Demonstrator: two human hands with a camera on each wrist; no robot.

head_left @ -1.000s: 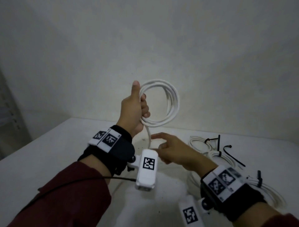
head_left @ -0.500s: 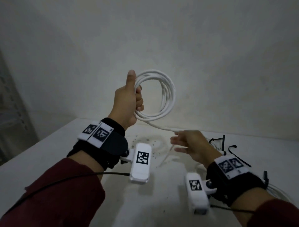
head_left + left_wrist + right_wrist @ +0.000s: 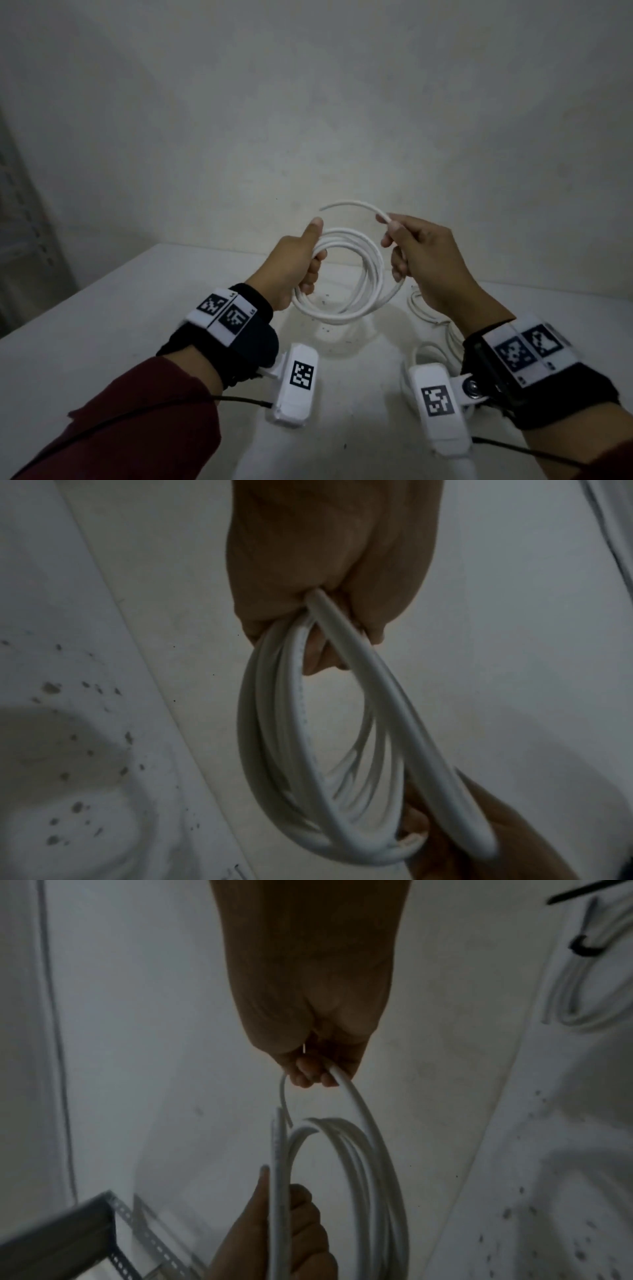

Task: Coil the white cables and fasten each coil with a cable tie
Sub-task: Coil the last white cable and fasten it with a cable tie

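A white cable coil of several loops hangs above the white table. My left hand grips the coil's left side, thumb up; the same grip shows in the left wrist view, where the coil hangs below the left hand. My right hand holds the cable's loose tail, which arcs over the coil's top. In the right wrist view the right hand pinches the tail above the coil.
More white cable lies on the table behind my right wrist. In the right wrist view, a coiled cable with a black cable tie lies at the upper right. A grey perforated metal rack stands at the left.
My right hand has risen from near the table to the coil's level, bringing the loose tail up and over the coil. The left hand and coil have dropped lower in the head view.
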